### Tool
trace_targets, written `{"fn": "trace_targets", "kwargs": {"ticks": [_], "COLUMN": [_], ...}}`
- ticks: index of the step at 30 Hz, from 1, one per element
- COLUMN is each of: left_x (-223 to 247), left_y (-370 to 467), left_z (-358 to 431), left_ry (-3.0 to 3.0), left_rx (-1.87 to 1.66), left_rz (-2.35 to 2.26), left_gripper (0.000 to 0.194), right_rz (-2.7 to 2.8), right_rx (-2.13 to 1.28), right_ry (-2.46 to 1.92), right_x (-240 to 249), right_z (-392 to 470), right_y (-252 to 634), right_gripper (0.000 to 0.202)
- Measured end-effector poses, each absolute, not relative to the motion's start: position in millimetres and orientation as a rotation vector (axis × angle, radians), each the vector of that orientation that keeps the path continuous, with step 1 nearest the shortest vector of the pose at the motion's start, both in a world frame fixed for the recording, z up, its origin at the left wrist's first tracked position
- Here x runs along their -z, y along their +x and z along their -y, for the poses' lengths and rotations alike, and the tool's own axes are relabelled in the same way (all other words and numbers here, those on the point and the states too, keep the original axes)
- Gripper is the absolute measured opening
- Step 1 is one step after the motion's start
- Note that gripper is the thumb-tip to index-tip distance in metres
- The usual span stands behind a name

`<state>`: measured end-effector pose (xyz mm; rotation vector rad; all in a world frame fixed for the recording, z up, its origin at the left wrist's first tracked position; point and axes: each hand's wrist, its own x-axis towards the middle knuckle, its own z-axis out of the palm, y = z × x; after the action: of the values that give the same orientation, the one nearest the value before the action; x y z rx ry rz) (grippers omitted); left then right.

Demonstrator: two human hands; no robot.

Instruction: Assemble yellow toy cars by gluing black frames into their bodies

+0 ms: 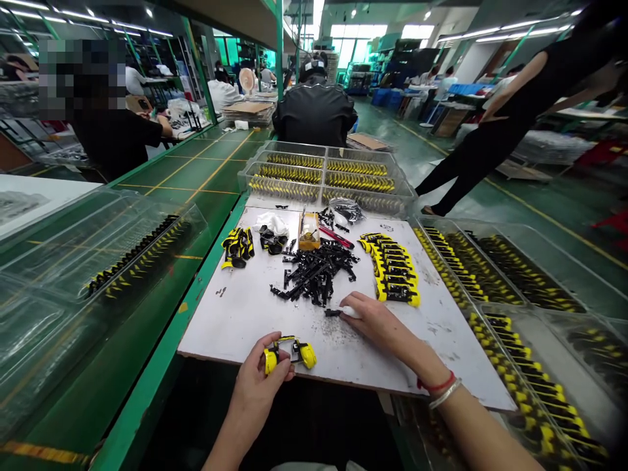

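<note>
My left hand (262, 366) grips a yellow-and-black plastic part (307, 354) at the near edge of the white board, its two yellow ends joined by a black middle. Over the board, my right hand (375, 320) has its fingers closed at the end of a small black plastic piece (332, 313). Something white shows at those fingertips; whether it is a finger cover or a held object I cannot tell. Just beyond lies a loose pile of black plastic pieces (318, 268). A neat row of yellow-and-black parts (395, 271) sits to the right of the pile.
More yellow-and-black parts (238, 247) are heaped at the left on the white board (210, 327). A small yellowish box (309, 239) and a red tool (337, 237) lie behind the pile. Clear trays (324, 190) of parts surround the board. A person (314, 108) sits ahead; another stands right.
</note>
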<state>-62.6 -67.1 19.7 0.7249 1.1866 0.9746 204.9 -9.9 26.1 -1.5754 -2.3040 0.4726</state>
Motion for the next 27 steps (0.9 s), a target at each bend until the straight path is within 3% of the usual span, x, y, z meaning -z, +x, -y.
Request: {"fn": "trace_targets", "kwargs": {"ticks": [13,19,27], "left_x": [-23,-28,-51], "left_y": [-69,-63,-61], "left_z": [71,73,81], "left_ry": [0.613,0.642,0.809], "left_rx": [-0.903,-0.890,-0.834], "left_rz": [-0.927,-0.848,-0.781], "left_gripper": [0.056,0.055,0.054], "right_rz": [2.238,2.119,2.222], "right_rx": [-0.468,-0.482,-0.076], "right_ry": [-1.560,-1.284,-0.871], "right_x": [-36,-48,-38], "right_z": [20,60,75], "right_y": [200,170,155], "right_gripper": [0.009,0.006,0.022]}}
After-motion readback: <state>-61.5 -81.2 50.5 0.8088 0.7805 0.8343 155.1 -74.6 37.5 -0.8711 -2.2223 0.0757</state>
